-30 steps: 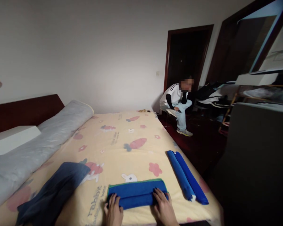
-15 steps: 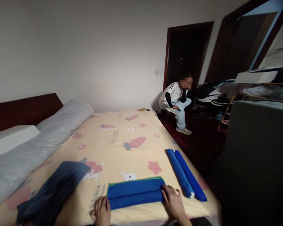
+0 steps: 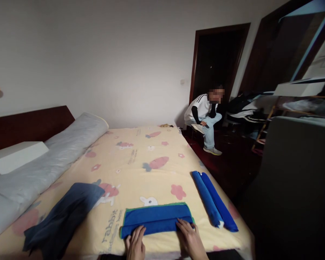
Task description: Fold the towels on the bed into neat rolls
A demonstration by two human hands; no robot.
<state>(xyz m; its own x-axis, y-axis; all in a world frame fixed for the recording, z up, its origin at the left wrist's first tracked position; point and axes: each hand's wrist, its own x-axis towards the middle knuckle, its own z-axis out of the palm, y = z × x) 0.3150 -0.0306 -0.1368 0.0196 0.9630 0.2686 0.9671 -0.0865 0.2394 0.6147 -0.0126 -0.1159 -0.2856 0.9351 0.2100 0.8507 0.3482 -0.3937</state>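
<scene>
Left hand [image 3: 136, 241] and right hand [image 3: 191, 236] have shifted inward over the last half second, from the short ends of the blue cloth [image 3: 157, 213] onto its near strip. The bed [image 3: 141, 186] is covered in yellow, printed with carrots, flowers and rabbits. A grey roll [image 3: 56, 159] lies along its left side, before the headboard [image 3: 29, 124]. Beyond the bed's right edge, toward the far right corner, a person [image 3: 202, 110] in a white top sits bent forward. A white box [image 3: 21, 157] lies against the grey roll, on the headboard side. Toward the near left corner lies a rumpled dark cloth [image 3: 62, 216]. The blue cloth lies flat by the middle of the near edge, its long sides roughly along that edge, with green trim. Two blue rolls [image 3: 207, 199] lie side by side along the right edge, close to the near right corner. Left-hand fingers bend over the left part of the strip; right-hand fingers spread on its right part. Each grip is loosely curved over the blue cloth from above; with the thumbs partly hidden, I cannot tell whether either one pinches the fabric.
</scene>
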